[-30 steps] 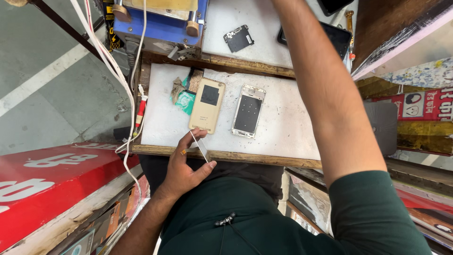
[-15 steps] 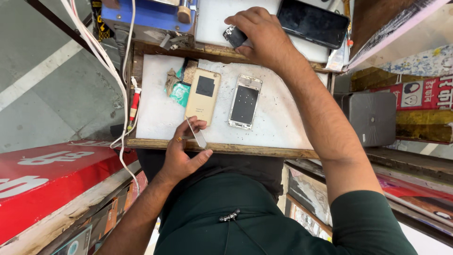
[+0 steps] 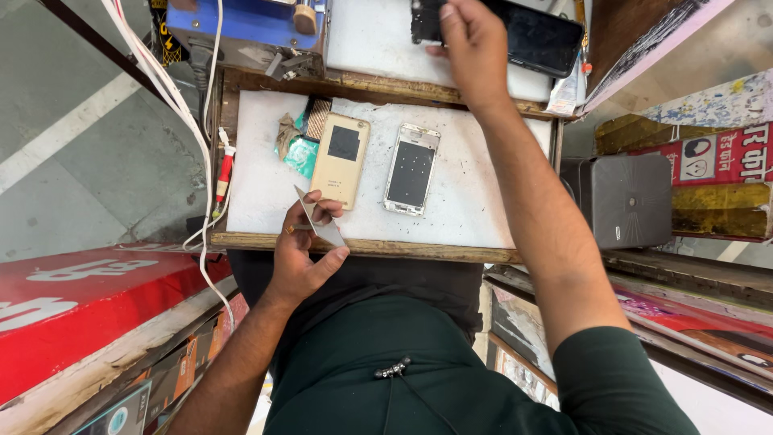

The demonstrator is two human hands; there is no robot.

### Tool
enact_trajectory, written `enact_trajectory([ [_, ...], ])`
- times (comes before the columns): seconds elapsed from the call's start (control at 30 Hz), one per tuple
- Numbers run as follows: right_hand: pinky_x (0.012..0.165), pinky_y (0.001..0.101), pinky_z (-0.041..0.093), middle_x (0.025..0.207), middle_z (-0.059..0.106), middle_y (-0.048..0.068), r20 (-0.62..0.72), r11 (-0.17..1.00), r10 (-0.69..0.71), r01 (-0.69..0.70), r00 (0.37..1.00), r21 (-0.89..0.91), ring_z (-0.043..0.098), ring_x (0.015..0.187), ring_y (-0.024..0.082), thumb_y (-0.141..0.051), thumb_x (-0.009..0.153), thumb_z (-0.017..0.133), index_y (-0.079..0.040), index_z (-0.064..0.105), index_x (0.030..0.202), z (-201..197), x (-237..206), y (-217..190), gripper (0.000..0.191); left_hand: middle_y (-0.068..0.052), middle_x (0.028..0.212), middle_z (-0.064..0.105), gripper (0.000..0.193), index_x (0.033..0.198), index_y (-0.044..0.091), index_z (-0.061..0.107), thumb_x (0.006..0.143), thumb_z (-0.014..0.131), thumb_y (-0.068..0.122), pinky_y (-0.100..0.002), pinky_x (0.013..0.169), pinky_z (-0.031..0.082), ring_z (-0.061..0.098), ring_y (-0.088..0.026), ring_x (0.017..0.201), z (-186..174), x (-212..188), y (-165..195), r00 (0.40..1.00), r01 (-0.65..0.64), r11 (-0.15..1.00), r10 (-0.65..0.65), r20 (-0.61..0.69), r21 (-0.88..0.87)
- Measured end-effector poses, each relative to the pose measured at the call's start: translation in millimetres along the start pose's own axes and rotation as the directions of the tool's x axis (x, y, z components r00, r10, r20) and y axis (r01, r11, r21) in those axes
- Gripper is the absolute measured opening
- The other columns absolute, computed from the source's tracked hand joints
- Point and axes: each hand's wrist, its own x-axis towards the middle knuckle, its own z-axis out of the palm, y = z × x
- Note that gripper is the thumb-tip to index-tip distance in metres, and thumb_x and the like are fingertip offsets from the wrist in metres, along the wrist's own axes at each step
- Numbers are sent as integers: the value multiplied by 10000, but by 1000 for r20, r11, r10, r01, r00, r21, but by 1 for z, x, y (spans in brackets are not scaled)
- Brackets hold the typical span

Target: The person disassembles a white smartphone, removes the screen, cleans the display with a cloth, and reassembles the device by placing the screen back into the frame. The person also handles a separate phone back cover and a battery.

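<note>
**Handling notes: thin blade and small phone part**

The landmark is the white board [image 3: 266, 161], a wood-edged work surface in front of the person.

At the board's near edge, the left hand [image 3: 299, 250] pinches a thin grey blade [image 3: 319, 225] between thumb and fingers; the hand is narrow, closed on the blade. The blade looks light, flat and probably slightly flexible. Judgement: grip it near its lower end, flat faces against the pads, since the edges and tip may be sharp and the smooth faces may slip.

On the board, left of centre, lies a gold cover [image 3: 341, 159], face down. Just right of it, apart from it, lies a white frame [image 3: 411, 169]. Both look thin, rigid and easily scratched; lift them by the long edges.

Beyond the board's far edge, on the upper shelf, the right hand [image 3: 475, 48] closes on a small dark part [image 3: 425, 20], beside a black phone [image 3: 543, 36]. The part appears light and fragile; hold it by its rim.
</note>
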Motion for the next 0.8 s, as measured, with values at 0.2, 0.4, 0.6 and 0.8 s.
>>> enact_trajectory([
  [0.2,717,308,676,800,622,-30,154,820,320,-354,935,449,574,669,43,-158,1116,535,-72,648,1374,-2,-24,-9,294,-112,1414,560,819,1581,67,294,927,780,152,-360,1173,421,522,-195,1325,-1,-1,1,998,61,991,-63,-10,-116],
  [0.4,738,289,691,990,722,46,241,853,411,-464,879,239,603,686,75,-149,1054,540,-141,613,1407,36,-62,-28,360,-122,1396,566,827,1587,60,302,927,790,158,-361,1158,435,516,-194,1286,-2,2,2,999,37,992,-38,-12,-121],
  [0.6,873,331,628,1279,707,108,191,989,68,-42,979,-140,693,1141,175,-93,1026,616,-67,606,1376,54,-106,-41,351,-126,1402,547,829,1582,64,290,928,790,164,-362,1073,535,543,-208,1313,-4,-1,4,997,76,979,-80,-14,-190],
  [0.8,931,360,582,1020,731,150,-58,881,-252,254,966,400,720,980,221,-70,1109,607,7,670,1042,-6,-175,-150,120,-137,1408,545,849,1586,53,264,929,793,156,-378,1098,521,558,-228,1333,-6,1,6,990,143,968,-143,13,-208],
])
